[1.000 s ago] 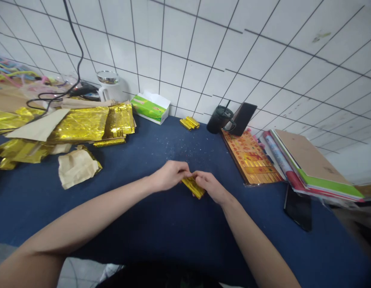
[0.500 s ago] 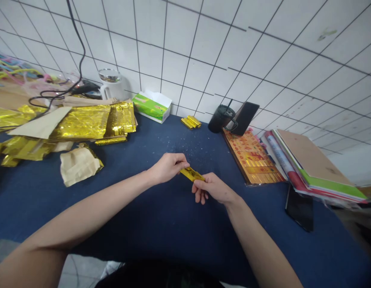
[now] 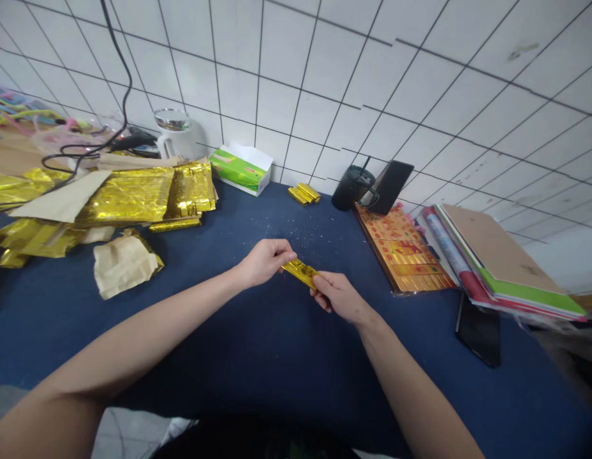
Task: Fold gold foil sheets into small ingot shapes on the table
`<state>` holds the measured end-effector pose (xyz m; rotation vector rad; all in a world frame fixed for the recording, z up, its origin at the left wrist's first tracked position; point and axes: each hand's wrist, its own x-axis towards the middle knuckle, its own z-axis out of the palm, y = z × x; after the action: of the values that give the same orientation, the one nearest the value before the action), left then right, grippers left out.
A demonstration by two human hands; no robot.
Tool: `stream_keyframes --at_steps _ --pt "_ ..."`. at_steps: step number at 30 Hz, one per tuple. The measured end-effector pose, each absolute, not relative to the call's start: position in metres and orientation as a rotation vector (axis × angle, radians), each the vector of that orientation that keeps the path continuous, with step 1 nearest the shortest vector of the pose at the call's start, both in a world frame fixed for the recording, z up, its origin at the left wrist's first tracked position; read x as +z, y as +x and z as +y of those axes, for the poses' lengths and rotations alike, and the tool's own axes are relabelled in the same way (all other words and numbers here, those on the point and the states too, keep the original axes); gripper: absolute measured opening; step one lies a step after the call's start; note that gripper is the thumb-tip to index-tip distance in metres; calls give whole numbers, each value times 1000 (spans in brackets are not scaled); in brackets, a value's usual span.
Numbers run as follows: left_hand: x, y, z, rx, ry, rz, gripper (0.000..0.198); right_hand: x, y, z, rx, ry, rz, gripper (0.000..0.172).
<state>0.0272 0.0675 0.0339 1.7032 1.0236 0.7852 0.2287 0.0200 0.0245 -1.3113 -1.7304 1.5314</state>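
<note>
Between my two hands, above the dark blue tablecloth (image 3: 277, 357), is a narrow folded strip of gold foil paper (image 3: 300, 273). My left hand (image 3: 265, 262) pinches its upper left end between thumb and fingers. At the lower right end, my right hand (image 3: 338, 294) grips the strip, thumb on top and fingers curled beneath. Small gold folded pieces (image 3: 304, 193) lie together near the wall. To the left spreads a pile of gold foil sheets (image 3: 128, 197) with a gold roll (image 3: 176, 224) at its front, and a crumpled tan paper piece (image 3: 126, 266) rests close by.
A green tissue pack (image 3: 241, 169) and a white mug (image 3: 176, 140) stand along the tiled wall. Right of them are a black cup (image 3: 351, 188), a propped phone (image 3: 392, 186), orange-gold printed packets (image 3: 406, 248), a stack of folders (image 3: 506, 261) and a dark phone (image 3: 478, 331).
Both hands have shifted slightly up and left with the gold strip. More of the strip shows between them, and my right hand's fingers have curled in closer beneath it.
</note>
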Motion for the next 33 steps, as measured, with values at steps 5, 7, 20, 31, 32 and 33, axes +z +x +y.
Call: stream_keyframes --at_steps 5,7,20,31,32,33 --pt "32 24 72 710 1726 1003 21 25 227 20 1225 -1386 -1913 38" --pt "36 25 69 716 1858 991 19 29 226 19 1102 -1417 -2049 37" --pt "34 28 60 427 2430 986 22 34 223 17 1085 -1397 -2227 34" --pt "29 23 73 627 1957 1015 24 22 236 27 1046 -1416 -2070 37" --pt "28 24 72 616 1894 973 23 22 236 27 1031 -1421 -2061 37" --pt "27 25 71 604 1806 921 20 22 236 27 1015 -1425 -2052 38"
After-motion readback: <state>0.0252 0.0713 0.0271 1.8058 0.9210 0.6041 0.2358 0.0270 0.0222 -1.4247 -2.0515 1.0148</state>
